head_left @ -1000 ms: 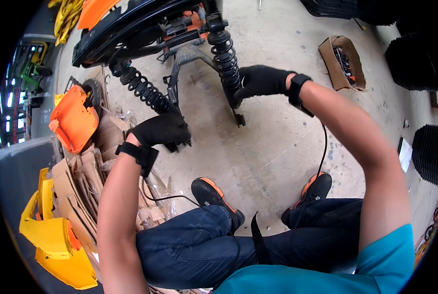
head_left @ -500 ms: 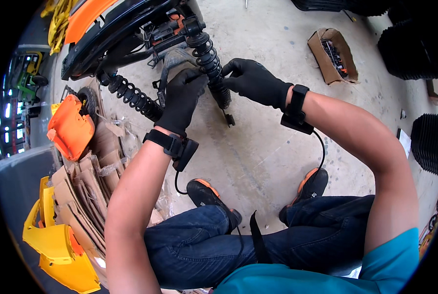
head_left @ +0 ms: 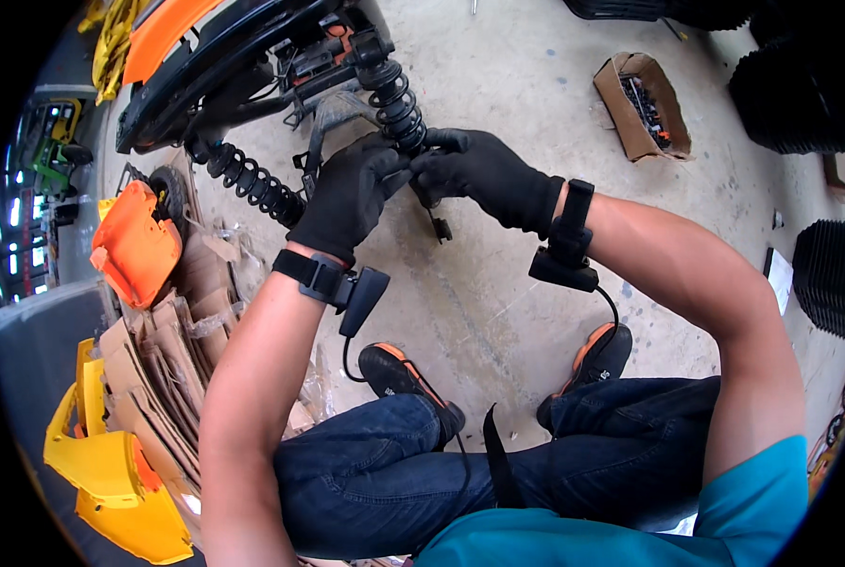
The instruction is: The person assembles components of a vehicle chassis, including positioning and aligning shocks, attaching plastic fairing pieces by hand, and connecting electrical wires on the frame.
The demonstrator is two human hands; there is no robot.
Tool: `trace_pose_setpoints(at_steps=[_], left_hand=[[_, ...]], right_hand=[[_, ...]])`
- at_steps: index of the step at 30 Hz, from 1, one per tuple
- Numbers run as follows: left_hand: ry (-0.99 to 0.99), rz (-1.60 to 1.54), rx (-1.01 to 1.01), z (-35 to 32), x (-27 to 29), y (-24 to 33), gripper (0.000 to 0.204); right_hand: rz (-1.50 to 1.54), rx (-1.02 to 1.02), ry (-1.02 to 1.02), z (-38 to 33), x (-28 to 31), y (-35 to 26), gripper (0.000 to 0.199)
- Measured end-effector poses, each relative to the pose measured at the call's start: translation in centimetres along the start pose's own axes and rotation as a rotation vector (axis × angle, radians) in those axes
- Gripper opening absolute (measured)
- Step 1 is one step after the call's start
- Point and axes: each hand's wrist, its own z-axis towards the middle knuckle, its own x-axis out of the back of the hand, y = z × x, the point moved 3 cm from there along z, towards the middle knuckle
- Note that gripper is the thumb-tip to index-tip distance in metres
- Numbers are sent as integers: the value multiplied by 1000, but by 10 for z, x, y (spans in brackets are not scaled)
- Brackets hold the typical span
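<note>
Both my hands, in black gloves, meet at the lower part of a black coil-spring shock absorber that hangs from a vehicle frame with an orange panel. My left hand is closed with its fingertips against the shock's left side. From the right, my right hand closes its fingers around the same part, fingertips almost touching the left ones. The hands hide the lower coils; the shock's bottom end shows beneath them. A second coil-spring shock hangs to the left, untouched.
A cardboard box of small parts sits on the floor at the right. Stacked flattened cardboard, an orange panel and yellow panels lie at the left. Black ribbed stacks line the right edge.
Both hands have slid down the shock, uncovering more of its upper coils. My right hand has moved slightly lower and its fingers have come close to the left ones.
</note>
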Motion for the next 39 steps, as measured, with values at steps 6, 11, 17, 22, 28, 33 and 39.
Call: trace_pose_setpoints(at_steps=[6,11,17,22,28,33,39], left_hand=[[66,-58,101,-5,-1,-4,14],[208,-1149,651,-4,-14,-6,15],[123,-828,813,-9,-16,-22,22],[-122,-776,674,-10,-30,-18,33],[-110,-669,572,-15,-48,-25,31],[-85,-564,573,-11,-57,-27,31],[-131,-572,627,-8,-66,-31,25]], right_hand=[[57,-82,-82,10,1,2,35],[20,-77,-58,7,4,-8,32],[-406,-109,-22,-2,29,-4,32],[-672,-217,60,1,47,20,39],[-919,-213,56,7,41,35,46],[-974,-257,-9,10,32,30,44],[-978,-248,-31,17,41,25,36]])
